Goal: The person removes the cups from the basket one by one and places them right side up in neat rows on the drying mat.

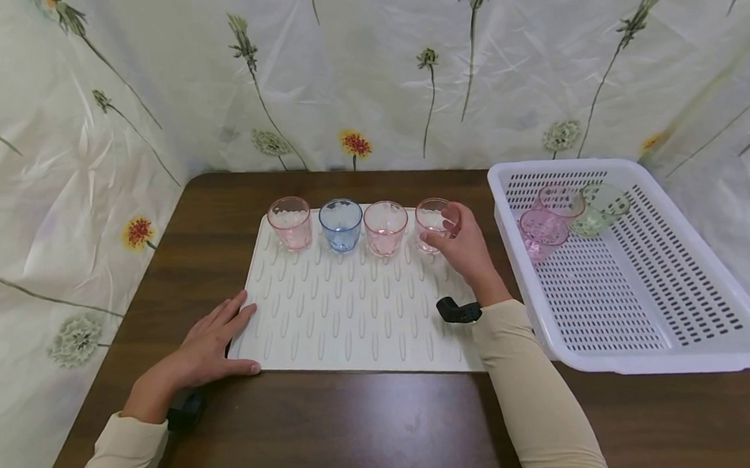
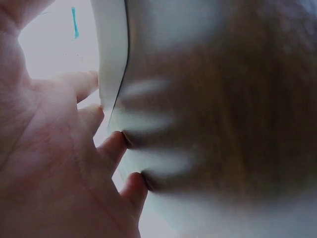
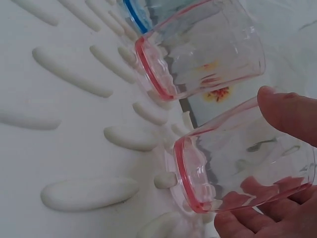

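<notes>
On a white drainer mat (image 1: 344,311) with raised oval ridges stands a row of clear tinted glasses, all upright. From the left come a pink glass (image 1: 293,230), a blue glass (image 1: 340,226) and another pink glass (image 1: 385,229). My right hand (image 1: 467,250) holds the pink glass (image 3: 233,168) at the row's right end, thumb on one side and fingers round the other; its base is at the mat. Spread out, my left hand (image 1: 213,349) rests at the mat's left edge, with the thumb by the near left corner. In the left wrist view its fingertips (image 2: 113,144) meet the edge.
A white perforated basket (image 1: 567,357) stands at the right on the dark wooden table (image 1: 351,419). Inside, at its far left, are a purple-pink glass (image 1: 541,237), a pink glass (image 1: 554,200) and a green glass (image 1: 598,215). Flower-printed sheeting (image 1: 385,70) hangs behind.
</notes>
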{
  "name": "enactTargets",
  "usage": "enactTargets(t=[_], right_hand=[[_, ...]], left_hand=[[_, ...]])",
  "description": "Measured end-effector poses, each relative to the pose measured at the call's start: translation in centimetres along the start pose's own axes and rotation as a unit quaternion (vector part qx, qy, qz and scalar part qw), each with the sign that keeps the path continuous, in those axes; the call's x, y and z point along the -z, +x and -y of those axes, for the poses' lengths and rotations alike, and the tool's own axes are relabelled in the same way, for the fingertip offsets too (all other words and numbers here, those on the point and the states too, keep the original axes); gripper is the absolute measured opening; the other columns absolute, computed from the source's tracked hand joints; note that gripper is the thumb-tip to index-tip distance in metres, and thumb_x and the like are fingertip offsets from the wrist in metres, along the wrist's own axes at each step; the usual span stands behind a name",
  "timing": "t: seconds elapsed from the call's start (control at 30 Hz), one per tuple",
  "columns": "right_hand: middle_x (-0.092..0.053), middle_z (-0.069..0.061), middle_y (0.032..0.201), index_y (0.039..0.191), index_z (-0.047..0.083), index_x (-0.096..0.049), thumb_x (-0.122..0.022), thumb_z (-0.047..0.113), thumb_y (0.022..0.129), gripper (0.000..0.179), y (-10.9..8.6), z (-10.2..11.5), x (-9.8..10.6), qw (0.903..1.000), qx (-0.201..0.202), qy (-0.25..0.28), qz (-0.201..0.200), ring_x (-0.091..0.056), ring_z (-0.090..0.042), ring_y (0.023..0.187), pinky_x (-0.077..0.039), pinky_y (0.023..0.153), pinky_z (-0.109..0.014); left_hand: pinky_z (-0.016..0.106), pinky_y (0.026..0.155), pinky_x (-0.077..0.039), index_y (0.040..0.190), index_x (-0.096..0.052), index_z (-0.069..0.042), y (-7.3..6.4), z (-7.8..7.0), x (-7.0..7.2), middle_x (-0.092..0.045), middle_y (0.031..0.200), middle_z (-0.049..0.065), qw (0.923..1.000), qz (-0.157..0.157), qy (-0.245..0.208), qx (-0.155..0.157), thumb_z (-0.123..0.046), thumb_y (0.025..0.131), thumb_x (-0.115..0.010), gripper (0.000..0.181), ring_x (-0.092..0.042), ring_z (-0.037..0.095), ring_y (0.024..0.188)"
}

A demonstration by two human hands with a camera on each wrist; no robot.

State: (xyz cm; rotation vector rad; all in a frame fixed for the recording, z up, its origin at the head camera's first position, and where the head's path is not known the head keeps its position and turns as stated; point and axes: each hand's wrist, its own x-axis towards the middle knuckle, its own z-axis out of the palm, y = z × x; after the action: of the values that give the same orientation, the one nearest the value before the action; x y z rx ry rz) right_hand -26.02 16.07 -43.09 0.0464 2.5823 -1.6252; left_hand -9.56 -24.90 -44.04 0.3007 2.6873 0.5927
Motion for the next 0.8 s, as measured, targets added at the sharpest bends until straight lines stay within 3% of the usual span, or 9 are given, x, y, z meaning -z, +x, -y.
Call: enactTargets(t=[0.5, 0.8], right_hand=[[-0.041, -0.012, 0.157, 0.151, 0.012, -0.029, -0.073, 0.035, 0.089, 0.079, 0.39, -0.29, -0.16, 0.9994, -0.001, -0.032, 0.009, -0.040, -0.033, 0.145, -0.040, 0.115, -0.051], [-0.045, -0.011, 0.154, 0.149, 0.012, -0.033, -0.073, 0.037, 0.089, 0.076, 0.36, -0.57, -0.32, 0.9987, 0.009, -0.048, -0.009, -0.045, -0.033, 0.142, -0.043, 0.111, -0.052]], left_hand=[[0.072, 0.115, -0.015, 0.157, -0.024, -0.007, 0.09, 0.12, -0.08, -0.005, 0.168, 0.020, 1.0000, 0.006, -0.002, 0.002, -0.057, 0.079, -0.075, 0.107, -0.009, 0.050, 0.150], [0.072, 0.114, -0.015, 0.157, -0.024, -0.007, 0.21, 0.04, -0.19, -0.006, 0.167, 0.020, 1.0000, 0.003, 0.001, 0.001, -0.056, 0.079, -0.075, 0.106, -0.010, 0.050, 0.150]])
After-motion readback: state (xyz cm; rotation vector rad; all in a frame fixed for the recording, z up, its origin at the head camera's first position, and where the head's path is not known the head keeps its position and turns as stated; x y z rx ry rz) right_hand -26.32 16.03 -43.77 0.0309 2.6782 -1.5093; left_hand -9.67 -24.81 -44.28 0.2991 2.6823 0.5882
